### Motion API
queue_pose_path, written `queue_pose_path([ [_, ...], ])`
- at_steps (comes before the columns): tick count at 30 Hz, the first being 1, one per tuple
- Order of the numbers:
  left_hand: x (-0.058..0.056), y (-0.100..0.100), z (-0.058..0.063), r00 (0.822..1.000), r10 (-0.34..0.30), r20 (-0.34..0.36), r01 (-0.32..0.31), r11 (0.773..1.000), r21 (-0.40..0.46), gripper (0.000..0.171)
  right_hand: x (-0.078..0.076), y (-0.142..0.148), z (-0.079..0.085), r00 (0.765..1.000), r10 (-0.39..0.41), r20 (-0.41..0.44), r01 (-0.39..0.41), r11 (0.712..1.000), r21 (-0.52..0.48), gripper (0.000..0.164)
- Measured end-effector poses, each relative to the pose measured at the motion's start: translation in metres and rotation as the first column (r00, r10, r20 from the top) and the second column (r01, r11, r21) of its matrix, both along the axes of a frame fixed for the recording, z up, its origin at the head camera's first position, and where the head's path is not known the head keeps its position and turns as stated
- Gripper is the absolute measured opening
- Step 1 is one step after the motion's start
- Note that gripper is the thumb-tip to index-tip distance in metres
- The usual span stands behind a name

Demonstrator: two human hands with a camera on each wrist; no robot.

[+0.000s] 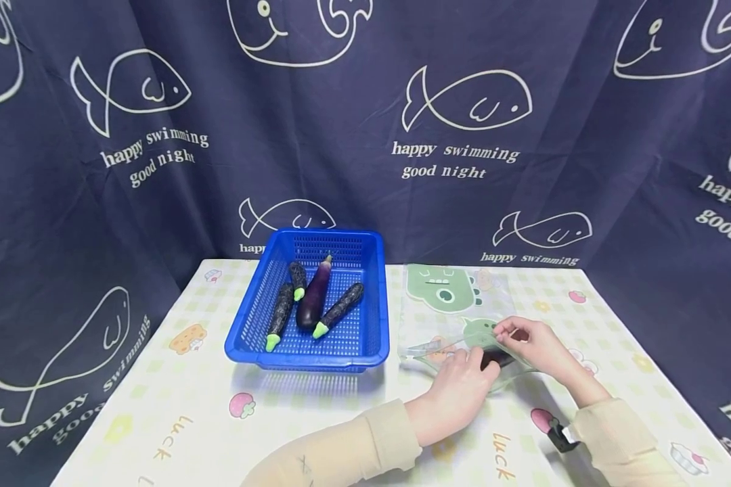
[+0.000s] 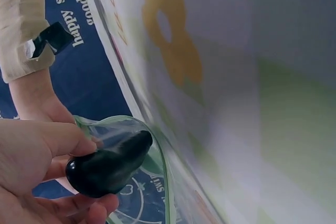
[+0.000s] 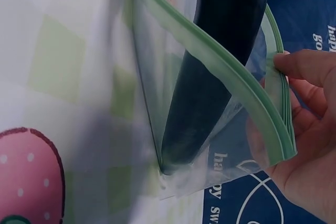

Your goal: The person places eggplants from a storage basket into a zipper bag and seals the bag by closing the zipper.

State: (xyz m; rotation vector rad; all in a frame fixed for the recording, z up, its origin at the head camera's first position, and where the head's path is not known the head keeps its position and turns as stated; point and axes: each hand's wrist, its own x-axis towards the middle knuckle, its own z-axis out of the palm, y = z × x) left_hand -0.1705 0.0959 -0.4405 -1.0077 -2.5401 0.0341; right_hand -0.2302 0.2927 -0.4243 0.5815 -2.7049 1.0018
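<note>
My left hand (image 1: 457, 396) grips a dark, glossy eggplant (image 2: 113, 166) by its rounded end, thumb on one side and fingers on the other. The other end of the eggplant reaches through the mouth of a clear zip bag (image 1: 445, 335) with green dinosaur prints. My right hand (image 1: 539, 348) pinches the bag's green zip edge (image 3: 286, 114) and holds the mouth apart. In the right wrist view the eggplant's far tip lies inside, near the bag's lower side. The upper part of the bag lies flat on the table.
Left of the bag stands a blue plastic basket (image 1: 307, 360). It holds a large purple eggplant (image 1: 314, 297) and three smaller dark, wrinkled ones with green stems. A patterned cloth covers the table (image 1: 201, 385), and a navy curtain (image 1: 353, 149) hangs behind it.
</note>
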Motion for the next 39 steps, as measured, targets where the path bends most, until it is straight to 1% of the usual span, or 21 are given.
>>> queue_pose_path([
  [3, -0.001, 0.002, 0.000, 1.000, 0.012, -0.003, -0.012, 1.000, -0.006, 0.020, 0.001, -0.001, 0.002, 1.000, 0.001, 0.012, -0.001, 1.000, -0.005, 0.005],
  [6, -0.002, 0.004, 0.000, 1.000, 0.022, 0.011, -0.022, 1.000, -0.020, 0.021, 0.001, -0.001, 0.002, 1.000, -0.006, 0.027, 0.006, 1.000, -0.001, 0.005],
  [10, -0.005, 0.006, -0.001, 1.000, 0.019, 0.014, -0.018, 0.999, -0.038, 0.025, -0.001, -0.001, 0.001, 1.000, -0.007, 0.025, 0.007, 1.000, 0.001, 0.006],
  [13, -0.007, 0.007, -0.001, 1.000, 0.007, -0.004, -0.007, 0.999, -0.045, 0.027, -0.001, -0.001, 0.001, 1.000, 0.003, 0.007, -0.003, 1.000, -0.003, 0.006],
  [17, -0.009, 0.009, -0.002, 1.000, 0.008, -0.017, -0.009, 0.998, -0.060, 0.028, -0.001, -0.002, 0.003, 1.000, 0.007, -0.012, -0.007, 1.000, -0.018, 0.005],
  [22, -0.012, 0.013, -0.004, 0.999, 0.012, -0.032, -0.015, 0.995, -0.095, 0.024, 0.000, -0.003, 0.005, 1.000, 0.010, -0.008, -0.010, 1.000, -0.015, 0.006],
  [27, -0.015, 0.017, -0.006, 0.998, -0.010, -0.065, 0.004, 0.996, -0.087, 0.019, 0.000, -0.003, 0.006, 1.000, 0.011, -0.009, -0.011, 1.000, 0.011, 0.008],
  [31, -0.017, 0.018, -0.008, 0.998, -0.016, -0.068, 0.010, 0.996, -0.090, 0.018, 0.000, -0.002, 0.006, 1.000, 0.010, -0.009, -0.010, 1.000, 0.013, 0.008],
  [39, -0.022, 0.024, -0.012, 0.996, -0.004, -0.089, -0.007, 0.992, -0.127, 0.016, 0.001, -0.001, 0.006, 1.000, 0.016, -0.003, -0.016, 1.000, -0.007, 0.010],
])
